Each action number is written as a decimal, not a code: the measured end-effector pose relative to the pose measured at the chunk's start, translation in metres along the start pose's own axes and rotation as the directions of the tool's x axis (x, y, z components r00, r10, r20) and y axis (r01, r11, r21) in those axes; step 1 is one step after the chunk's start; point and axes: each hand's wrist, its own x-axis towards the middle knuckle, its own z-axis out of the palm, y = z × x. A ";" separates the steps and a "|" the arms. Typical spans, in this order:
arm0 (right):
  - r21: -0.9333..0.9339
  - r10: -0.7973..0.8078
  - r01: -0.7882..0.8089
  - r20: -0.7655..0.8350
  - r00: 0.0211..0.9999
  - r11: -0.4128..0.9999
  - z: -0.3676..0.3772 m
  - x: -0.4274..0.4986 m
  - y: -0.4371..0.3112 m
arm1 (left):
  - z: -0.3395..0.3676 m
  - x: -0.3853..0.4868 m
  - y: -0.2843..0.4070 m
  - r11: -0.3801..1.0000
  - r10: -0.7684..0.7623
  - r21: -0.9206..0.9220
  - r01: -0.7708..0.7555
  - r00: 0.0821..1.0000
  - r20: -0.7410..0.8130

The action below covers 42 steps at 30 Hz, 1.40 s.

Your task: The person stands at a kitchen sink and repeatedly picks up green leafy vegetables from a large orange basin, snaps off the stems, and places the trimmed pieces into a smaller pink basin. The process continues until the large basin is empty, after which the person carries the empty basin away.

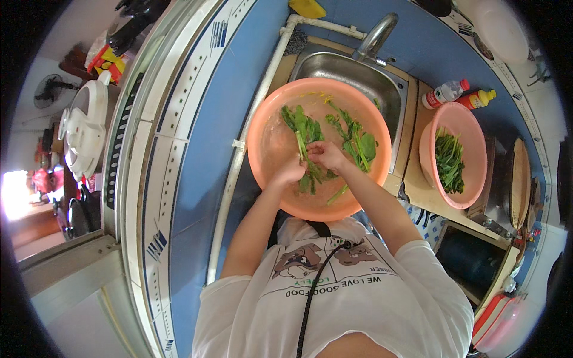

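Observation:
A large orange plastic basin (268, 179) with water in it rests over the front of the steel sink (389, 94). Inside it, my left hand (292, 171) grips the stalks of a bunch of leafy greens (304, 123). My right hand (326, 155) is at the same stalks, its fingers bent against them; whether they pinch a stalk cannot be made out. More leafy greens with small yellow flowers (358, 145) float to the right of my hands. A loose cut stem (337, 195) lies near the basin's front rim.
A chrome faucet (378, 38) arches over the sink. On the right counter, a pink basin (427, 156) holds more greens (449, 163), with a plastic bottle (445, 94) and a yellow-capped bottle (477, 99) behind it. A white pipe (230, 183) runs along the blue tiled wall at left.

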 end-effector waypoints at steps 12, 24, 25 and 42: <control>-0.117 -0.091 0.095 0.042 0.995 0.989 -0.013 -0.020 -0.020 | -0.001 0.014 0.014 0.815 0.075 -0.523 -0.251 0.939 -0.334; -0.735 -0.202 0.026 -0.152 0.968 0.678 -0.025 -0.013 -0.005 | 0.004 0.006 0.019 0.951 0.297 0.210 -0.226 0.855 -0.426; -0.733 -0.153 -0.054 -0.212 0.965 0.678 -0.026 -0.011 -0.007 | 0.004 0.007 0.016 0.974 0.200 -0.010 -0.225 0.887 -0.417; 0.442 0.075 -0.141 0.165 0.983 0.886 -0.029 -0.030 -0.035 | 0.011 0.000 0.029 0.948 0.238 0.000 -0.318 0.709 -0.664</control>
